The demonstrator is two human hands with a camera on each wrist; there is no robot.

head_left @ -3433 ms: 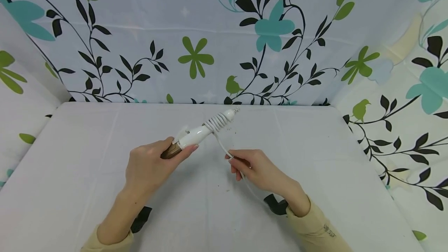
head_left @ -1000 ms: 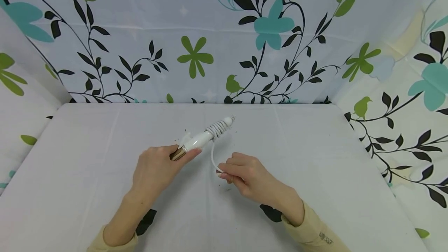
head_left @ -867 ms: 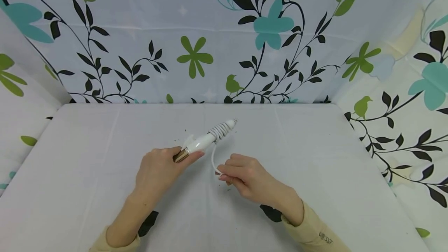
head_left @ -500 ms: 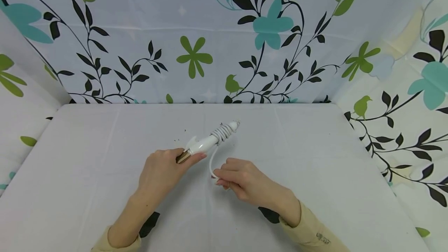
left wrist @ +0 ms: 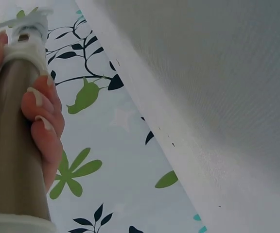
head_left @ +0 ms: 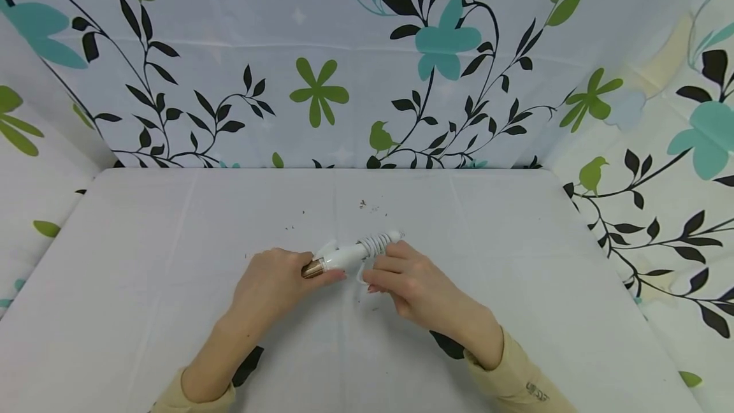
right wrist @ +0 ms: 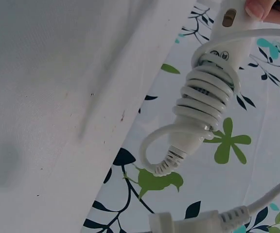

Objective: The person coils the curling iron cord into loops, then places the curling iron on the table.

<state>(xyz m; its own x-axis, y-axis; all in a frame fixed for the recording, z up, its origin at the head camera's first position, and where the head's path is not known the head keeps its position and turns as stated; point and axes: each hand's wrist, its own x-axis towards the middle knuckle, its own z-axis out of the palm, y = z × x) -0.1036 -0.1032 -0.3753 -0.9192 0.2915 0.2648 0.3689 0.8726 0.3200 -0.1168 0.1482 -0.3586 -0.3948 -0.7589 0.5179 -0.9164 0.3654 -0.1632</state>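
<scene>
A curling iron (head_left: 342,258) with a white handle and a gold-brown barrel (left wrist: 14,145) is held at a slant over the white table. My left hand (head_left: 269,285) grips it around the barrel, the thumb lying along the start of the handle. White cord (right wrist: 203,97) is wound in several loops around the handle's far end. Close beside these loops, my right hand (head_left: 415,282) pinches the loose stretch of cord with curled fingers. In the right wrist view, the cord's plug (right wrist: 179,223) hangs free below the handle; the head view hides it behind the hand.
Small dark crumbs (head_left: 362,204) lie scattered on the white table (head_left: 172,228). Patterned cloth (head_left: 229,50) with leaves and flowers hangs around the back and sides. Dark objects (head_left: 248,365) show at both wrists, beside the beige sleeves (head_left: 518,381).
The curling iron has come nearer to me and a little right, tilting flatter. My right hand has moved up against the wound loops, and the loose cord between has shortened.
</scene>
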